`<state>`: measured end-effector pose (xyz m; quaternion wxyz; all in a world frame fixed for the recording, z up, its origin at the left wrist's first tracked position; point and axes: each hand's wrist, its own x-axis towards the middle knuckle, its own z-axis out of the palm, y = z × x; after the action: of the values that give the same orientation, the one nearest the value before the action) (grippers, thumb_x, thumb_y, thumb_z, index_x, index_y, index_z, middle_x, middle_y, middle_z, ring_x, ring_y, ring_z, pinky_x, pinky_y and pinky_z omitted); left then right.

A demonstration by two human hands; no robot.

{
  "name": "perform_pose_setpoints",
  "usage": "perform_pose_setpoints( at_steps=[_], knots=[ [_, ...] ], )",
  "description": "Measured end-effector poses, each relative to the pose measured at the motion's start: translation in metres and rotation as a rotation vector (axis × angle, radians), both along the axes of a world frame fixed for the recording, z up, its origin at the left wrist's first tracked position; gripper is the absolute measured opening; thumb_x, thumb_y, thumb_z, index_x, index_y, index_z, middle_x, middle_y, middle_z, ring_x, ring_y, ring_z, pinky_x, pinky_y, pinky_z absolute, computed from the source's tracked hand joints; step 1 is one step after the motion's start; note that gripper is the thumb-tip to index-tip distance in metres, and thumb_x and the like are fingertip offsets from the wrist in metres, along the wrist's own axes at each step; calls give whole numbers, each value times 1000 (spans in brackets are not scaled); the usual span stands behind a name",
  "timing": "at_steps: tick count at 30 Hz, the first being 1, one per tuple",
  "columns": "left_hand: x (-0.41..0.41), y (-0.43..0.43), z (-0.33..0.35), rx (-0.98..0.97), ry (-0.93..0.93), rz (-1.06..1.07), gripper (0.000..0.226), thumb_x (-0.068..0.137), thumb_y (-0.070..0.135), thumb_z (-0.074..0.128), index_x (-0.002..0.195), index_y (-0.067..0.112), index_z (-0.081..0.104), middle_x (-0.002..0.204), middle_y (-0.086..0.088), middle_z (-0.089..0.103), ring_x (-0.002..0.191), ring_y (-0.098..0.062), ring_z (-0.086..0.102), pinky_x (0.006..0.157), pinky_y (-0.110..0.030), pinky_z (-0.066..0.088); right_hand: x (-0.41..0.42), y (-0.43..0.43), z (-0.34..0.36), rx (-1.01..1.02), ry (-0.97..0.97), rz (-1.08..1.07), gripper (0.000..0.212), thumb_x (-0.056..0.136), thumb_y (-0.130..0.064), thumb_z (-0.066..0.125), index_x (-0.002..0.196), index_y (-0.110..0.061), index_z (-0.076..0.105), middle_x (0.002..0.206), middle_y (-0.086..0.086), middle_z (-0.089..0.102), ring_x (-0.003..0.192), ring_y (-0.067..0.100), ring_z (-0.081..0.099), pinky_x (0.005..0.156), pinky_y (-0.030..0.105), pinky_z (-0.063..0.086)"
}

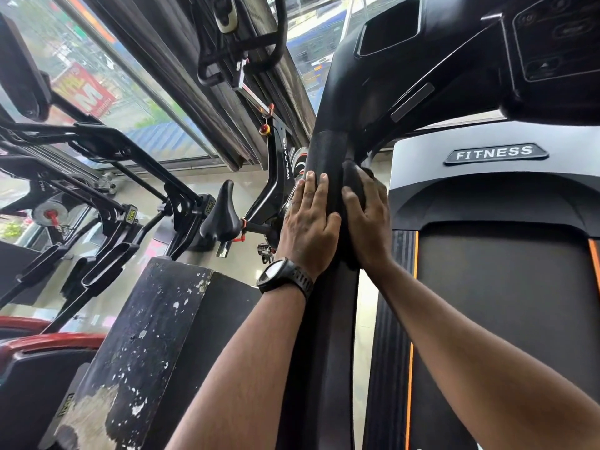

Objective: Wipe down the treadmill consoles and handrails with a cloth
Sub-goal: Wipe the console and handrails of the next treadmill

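A black treadmill handrail (324,151) runs up the middle of the view to the console (487,43) at the top right. My left hand (308,222), with a black watch on its wrist, lies flat against the rail's left side, fingers straight. My right hand (368,219) grips a dark cloth (352,178) and presses it against the rail's right side. Most of the cloth is hidden under my fingers.
The treadmill's grey hood (454,177) marked FITNESS and its dark belt (503,303) lie to the right. A worn black box (143,345) stands at lower left. A spin bike (227,216) and other black gym machines (97,177) stand left, before a large window.
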<state>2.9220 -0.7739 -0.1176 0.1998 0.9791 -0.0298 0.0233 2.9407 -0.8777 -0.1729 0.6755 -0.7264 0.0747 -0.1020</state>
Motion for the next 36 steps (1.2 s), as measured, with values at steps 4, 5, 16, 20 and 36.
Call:
perform_pose_setpoints(
  at_steps=[4, 5, 16, 20, 36],
  knots=[
    [-1, -2, 1, 4, 7, 0, 73, 91, 37, 35, 160, 23, 17, 168, 2, 5, 154, -10, -1, 126, -33, 4, 11, -6, -6, 15, 321, 66, 46, 106, -44, 40, 150, -31, 41, 146, 7, 48, 129, 29, 51, 106, 47, 41],
    [-1, -2, 2, 6, 8, 4, 73, 90, 36, 35, 160, 23, 17, 168, 2, 5, 154, -10, -1, 126, -32, 4, 6, -6, -7, 24, 386, 78, 47, 105, -46, 39, 150, -31, 41, 145, 7, 48, 129, 31, 50, 107, 49, 40],
    [-2, -2, 3, 4, 4, 4, 72, 91, 37, 34, 160, 24, 16, 168, 3, 5, 154, -8, -1, 126, -34, 6, -8, -8, -17, 87, 390, 115, 48, 102, -53, 47, 146, -35, 45, 147, 4, 44, 128, 30, 50, 108, 49, 42],
    [-2, -2, 3, 9, 7, 2, 71, 92, 35, 35, 160, 24, 17, 168, 2, 4, 154, -8, -1, 126, -34, 6, -24, -3, -7, 135, 189, 21, 43, 103, -37, 54, 145, -31, 51, 145, -1, 48, 127, 13, 49, 103, 26, 41],
    [-1, -2, 2, 4, 11, 5, 73, 91, 36, 35, 160, 24, 17, 168, 2, 5, 154, -10, -1, 126, -39, 9, 4, -4, -12, 37, 248, 35, 46, 104, -44, 46, 148, -32, 45, 146, 3, 48, 129, 24, 51, 103, 40, 41]
  ],
)
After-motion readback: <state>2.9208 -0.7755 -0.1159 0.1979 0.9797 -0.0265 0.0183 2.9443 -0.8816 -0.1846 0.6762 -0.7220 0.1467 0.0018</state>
